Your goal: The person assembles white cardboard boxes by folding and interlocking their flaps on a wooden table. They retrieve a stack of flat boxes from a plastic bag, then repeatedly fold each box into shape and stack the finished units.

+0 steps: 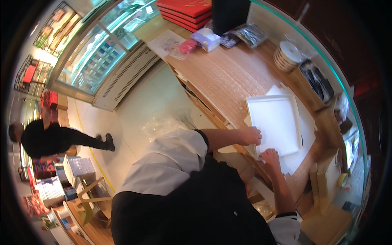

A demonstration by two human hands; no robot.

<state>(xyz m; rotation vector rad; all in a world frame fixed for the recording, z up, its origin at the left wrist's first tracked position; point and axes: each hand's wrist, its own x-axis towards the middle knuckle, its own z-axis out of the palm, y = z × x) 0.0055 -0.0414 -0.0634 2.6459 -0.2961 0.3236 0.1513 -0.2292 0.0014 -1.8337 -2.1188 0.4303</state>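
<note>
Pale-grey sleeves [163,159], black cuffs [203,139]; black torso garment [196,204], small pale spot [235,213]; bare hands [250,136].

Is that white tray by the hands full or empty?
Empty. Inside its low rim, the white tray shows only a bare white bottom; the left hand and right hand are at its near edge.

Reaching right, close together!

Here's the left forearm [222,138], stretched nearly level out of a loose pale sleeve [169,159] with a dark cuff, and the left hand [249,135] has its fingers curled, knuckles up. Just below it, the right hand [270,157], bent at the fingers and turned toward its partner! The right forearm [281,190] slants up from its own dark-cuffed sleeve [286,229]. The two hands sit near each other, not touching; their exact grip is hard to tell.
</note>
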